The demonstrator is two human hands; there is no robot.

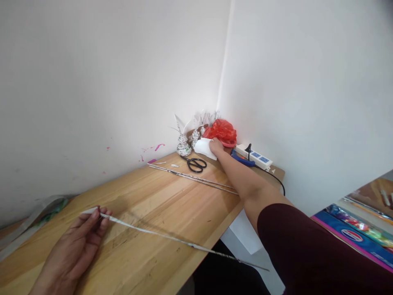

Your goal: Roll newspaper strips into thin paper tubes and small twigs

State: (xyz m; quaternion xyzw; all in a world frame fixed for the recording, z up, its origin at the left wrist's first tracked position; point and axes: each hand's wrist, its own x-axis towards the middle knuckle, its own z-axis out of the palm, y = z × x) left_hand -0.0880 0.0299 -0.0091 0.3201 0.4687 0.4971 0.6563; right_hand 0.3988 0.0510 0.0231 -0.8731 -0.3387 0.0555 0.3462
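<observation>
Between the thumb and fingers of my left hand (89, 229), the flattened white end of a long thin rolled-paper stick (166, 235) is pinched. The stick slants down to the right, past the table's front edge. My right hand (216, 146) is stretched to the far corner and grips the right edge of a white sheet of paper (205, 148); its fingertips are hidden. Black-handled scissors (196, 164) lie just in front of that paper. Two more paper sticks (190, 177) rest side by side across the wooden table (147, 205).
Woven paper figures (183, 145) stand by the wall, beside a red plastic bag (222, 131). A white power strip (254, 155) with a black plug and a blue-handled tool (242, 159) sit at the right. Clear plastic (33, 225) lies at far left. Boxed goods (353, 235) are lower right.
</observation>
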